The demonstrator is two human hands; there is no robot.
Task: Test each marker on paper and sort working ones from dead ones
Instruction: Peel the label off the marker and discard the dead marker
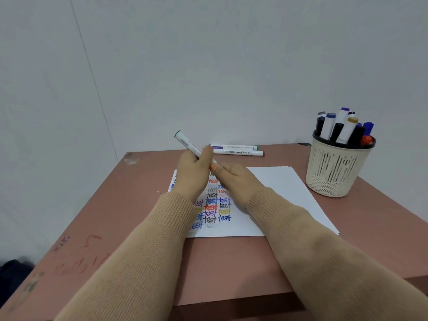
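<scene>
— Where is there room on the table (pixel 231 262)?
— One paper (pixel 278 188) lies in the middle. Bare table shows at the lower left and along the near edge at the bottom. The far edge meets the wall (pixel 208 66).
— What sits near the edges?
— One cup (pixel 333 167) at the right, near the paper's top right corner but not touching it. Two lying markers (pixel 236 152) are side by side at the far edge, in the upper middle.
— How many pens are in the cup?
— Lots, packed tight. I cannot count them for sure.
— And the hands?
— Two. The left hand (pixel 192 174) is curled round one marker (pixel 186 141), up above the paper. Its green end points to the upper left. The right hand (pixel 236 181) reaches the low end. I cannot tell if it grips.
</scene>
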